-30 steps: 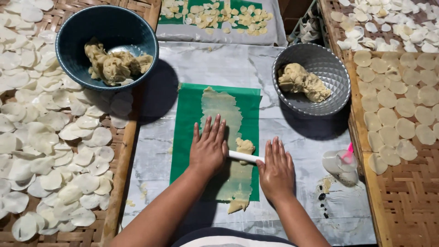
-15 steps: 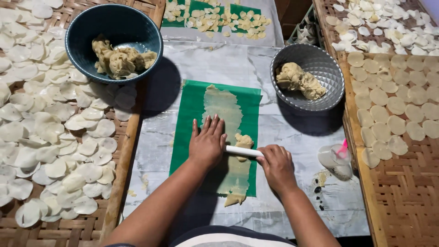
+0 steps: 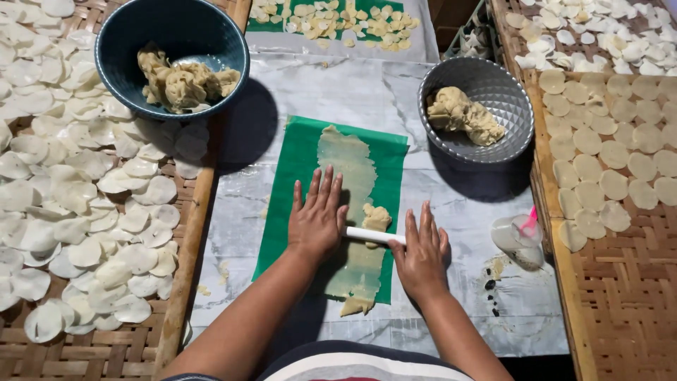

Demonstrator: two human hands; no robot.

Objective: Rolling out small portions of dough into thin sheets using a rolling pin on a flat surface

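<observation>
Green sheet (image 3: 300, 183), lying flat under your fingers on the grey marbled work surface (image 3: 395, 99): you are rolling a pale strip of dough (image 3: 345, 162) along it with a slim white roller (image 3: 374, 236). Your left hand (image 3: 316, 220) is pressing one end of the roller with flat, spread fingers, not gripping; your right hand (image 3: 421, 254) is doing the same at the other end, fingers extended and palm down. Just beyond the roller, between your two sets of fingertips, a small unrolled lump of dough (image 3: 376, 217) is sitting on the strip. Step in hand, as judged: flattening. The next push probably calls for even palm pressure across that lump. Beyond your left fingers, a blue bowl (image 3: 120, 42) is holding dough; beyond your right fingers, a metal bowl (image 3: 508, 92) likewise. Pale discs (image 3: 84, 212) are drying on woven trays (image 3: 627, 282) to both sides.
</observation>
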